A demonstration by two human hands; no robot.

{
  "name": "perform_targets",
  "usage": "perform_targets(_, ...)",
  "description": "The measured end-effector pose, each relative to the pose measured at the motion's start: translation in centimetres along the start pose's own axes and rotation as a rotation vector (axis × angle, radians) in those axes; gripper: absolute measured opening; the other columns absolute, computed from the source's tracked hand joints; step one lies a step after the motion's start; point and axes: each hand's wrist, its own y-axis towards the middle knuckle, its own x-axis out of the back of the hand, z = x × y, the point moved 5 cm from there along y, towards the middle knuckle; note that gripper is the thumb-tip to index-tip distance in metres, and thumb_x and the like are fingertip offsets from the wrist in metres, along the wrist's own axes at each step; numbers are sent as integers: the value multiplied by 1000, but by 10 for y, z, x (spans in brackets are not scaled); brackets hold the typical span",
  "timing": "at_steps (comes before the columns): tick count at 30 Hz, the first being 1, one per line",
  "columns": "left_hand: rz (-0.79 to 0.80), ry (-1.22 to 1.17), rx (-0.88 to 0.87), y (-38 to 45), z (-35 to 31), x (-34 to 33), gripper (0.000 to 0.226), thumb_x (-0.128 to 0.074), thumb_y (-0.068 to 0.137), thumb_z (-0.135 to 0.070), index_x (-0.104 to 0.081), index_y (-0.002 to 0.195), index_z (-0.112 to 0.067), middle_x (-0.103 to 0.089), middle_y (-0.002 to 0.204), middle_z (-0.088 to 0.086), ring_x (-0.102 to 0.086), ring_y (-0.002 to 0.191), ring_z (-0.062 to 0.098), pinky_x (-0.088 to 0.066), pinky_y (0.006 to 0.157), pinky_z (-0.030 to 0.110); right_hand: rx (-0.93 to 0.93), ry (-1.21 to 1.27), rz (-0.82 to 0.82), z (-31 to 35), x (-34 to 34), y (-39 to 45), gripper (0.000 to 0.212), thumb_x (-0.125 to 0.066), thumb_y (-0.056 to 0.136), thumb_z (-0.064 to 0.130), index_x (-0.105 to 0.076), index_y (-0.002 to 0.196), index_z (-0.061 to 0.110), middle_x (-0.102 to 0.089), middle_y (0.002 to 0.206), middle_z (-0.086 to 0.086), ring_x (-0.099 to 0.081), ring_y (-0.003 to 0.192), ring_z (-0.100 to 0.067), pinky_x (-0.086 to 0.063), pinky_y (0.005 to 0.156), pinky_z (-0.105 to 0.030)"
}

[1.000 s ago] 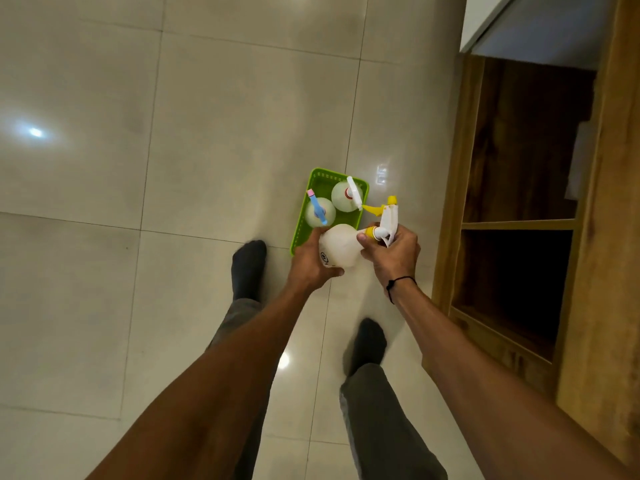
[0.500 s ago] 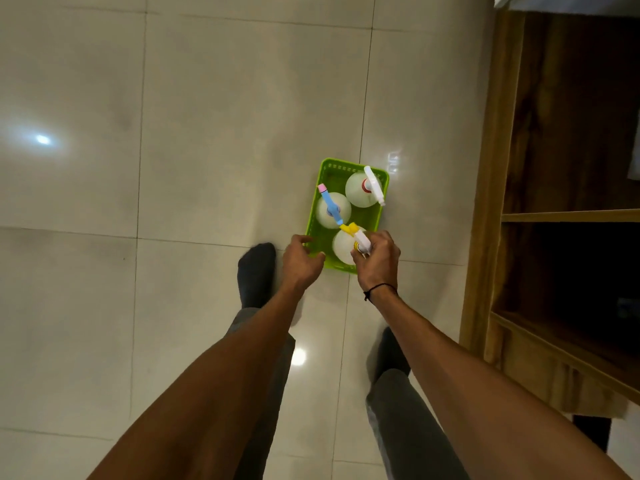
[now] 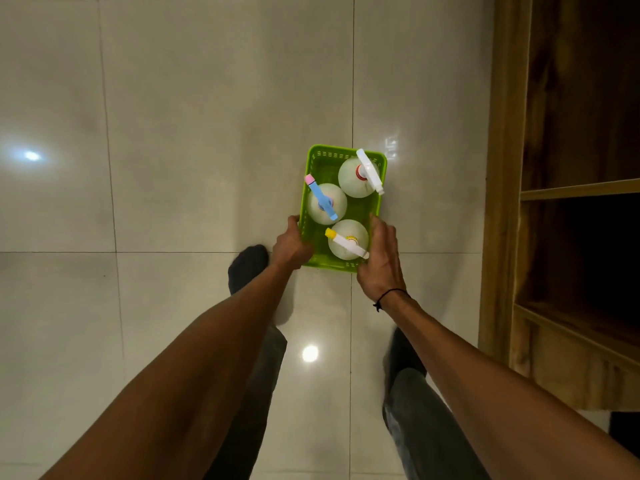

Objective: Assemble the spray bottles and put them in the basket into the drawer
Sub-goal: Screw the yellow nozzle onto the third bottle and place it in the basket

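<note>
Three assembled spray bottles (image 3: 348, 244) are seen standing in the green basket (image 3: 313, 160) on the floor, which is gripped at its near corners by the left hand (image 3: 290, 244) at 9 o'clock and right hand (image 3: 381, 258) at 3, so only placement in the wooden cabinet (image 3: 568, 202) is judged left.

The floor (image 3: 207, 133) was laid with large, glossy, pale grey tiles, their thin dark grout lines crossing near the centre of the view. Light reflections shone on the glaze: a soft bluish-white one at 9 o'clock, a small round bright one at 6 o'clock, and a faint squarish glint just above centre toward 1 o'clock. From 1 to 4 o'clock stood a wooden cabinet (image 3: 498, 202) with an upright side panel, a horizontal shelf (image 3: 581, 190) and dark open compartments.
</note>
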Motion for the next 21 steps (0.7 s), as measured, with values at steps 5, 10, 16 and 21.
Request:
perform_targets(5,50,46,17,9,0,1,63,-59,104,-26,-26,157,-23,-53,142,24,-63,120,48,-65,82,59,-199,150,-152,-33,16,5,82,-62,76,-14,-40,152,6,-48,146,-16,-50,137,-33,-46,113,-43)
perform_targets(10,87,-13,-9,12,-2,3,66,-64,102,-24,-29,158,-23,-52,144,23,-63,122,48,-64,71,51,-564,597,98,-41,-10,26,79,-51,88,-7,-36,158,28,-50,152,-8,-55,133,-38,-57,89,-49)
perform_targets(16,84,-104,-76,-8,-28,16,78,-67,97,-14,-28,163,-25,-53,146,24,-59,126,51,-61,89,65,-601,691,49,-7,8,31,63,-54,83,13,-50,141,37,-63,130,4,-64,121,-38,-54,95,-70)
perform_targets(21,103,-147,-155,-50,-82,41,94,-52,73,-36,-29,163,-23,-60,141,27,-65,118,53,-61,89,62,-634,671,5,28,69,36,37,-43,102,26,-53,137,34,-62,138,-5,-63,124,-39,-53,96,-70)
